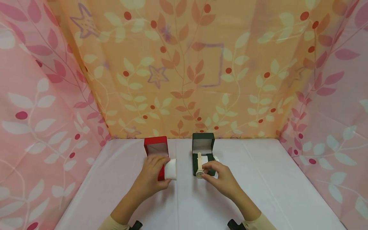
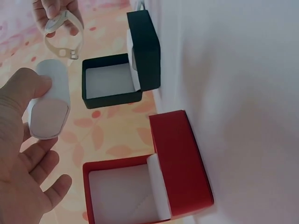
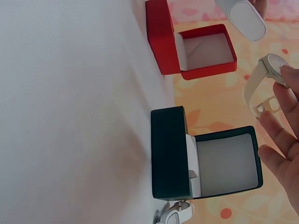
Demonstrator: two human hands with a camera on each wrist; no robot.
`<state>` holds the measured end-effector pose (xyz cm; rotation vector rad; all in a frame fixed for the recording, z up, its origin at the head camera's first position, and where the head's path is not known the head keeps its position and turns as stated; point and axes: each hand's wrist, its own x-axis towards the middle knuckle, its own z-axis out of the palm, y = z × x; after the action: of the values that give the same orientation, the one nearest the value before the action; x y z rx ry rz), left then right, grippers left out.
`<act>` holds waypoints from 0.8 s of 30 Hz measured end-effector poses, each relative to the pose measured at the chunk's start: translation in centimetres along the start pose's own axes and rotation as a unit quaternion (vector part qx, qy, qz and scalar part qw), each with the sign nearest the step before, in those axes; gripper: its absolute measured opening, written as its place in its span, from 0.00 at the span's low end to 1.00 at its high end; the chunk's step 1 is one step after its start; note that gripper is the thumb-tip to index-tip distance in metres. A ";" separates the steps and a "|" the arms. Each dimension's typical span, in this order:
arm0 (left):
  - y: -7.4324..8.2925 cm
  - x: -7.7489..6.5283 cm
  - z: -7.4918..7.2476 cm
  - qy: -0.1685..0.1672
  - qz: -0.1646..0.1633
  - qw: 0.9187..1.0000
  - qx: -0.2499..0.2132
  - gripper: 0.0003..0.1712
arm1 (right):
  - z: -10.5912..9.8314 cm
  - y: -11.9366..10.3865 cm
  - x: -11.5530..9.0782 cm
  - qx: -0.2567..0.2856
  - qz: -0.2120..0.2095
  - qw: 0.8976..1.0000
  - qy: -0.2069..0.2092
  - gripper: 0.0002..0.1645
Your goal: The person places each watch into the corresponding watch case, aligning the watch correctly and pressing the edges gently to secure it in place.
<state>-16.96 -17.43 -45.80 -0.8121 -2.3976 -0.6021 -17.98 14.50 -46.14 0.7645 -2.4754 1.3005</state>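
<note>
My left hand (image 1: 152, 175) (image 2: 21, 149) pinches a white watch cushion (image 1: 170, 169) (image 2: 50, 93) between thumb and fingers, above the red watch box (image 1: 155, 141) (image 2: 182, 163), whose lid is raised. In my right hand (image 1: 222, 179) (image 3: 286, 121) is a cream wristwatch (image 1: 199, 163) (image 3: 251, 91), pinched by its case. Its strap is buckled into a loop, as both wrist views show. Behind the watch stands the dark green watch box (image 1: 203, 136) (image 3: 169, 154), also with its lid up. In the head view, fingers hide part of the red box.
Another pale wristwatch (image 1: 216, 158) (image 3: 174, 216) lies on the table close beside the green box. A white cloth covers the table (image 1: 258, 179). Patterned curtains (image 1: 184, 64) enclose the back and both sides.
</note>
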 end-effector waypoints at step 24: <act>2.4 -0.4 0.2 -0.076 -0.084 0.993 -0.031 0.47 | -0.8 0.2 -1.4 0.021 0.036 0.999 0.005 0.16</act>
<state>-15.19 -15.74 -45.57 -0.7078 -2.6180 -0.7056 -16.94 15.72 -46.41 0.6822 -2.4965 1.3826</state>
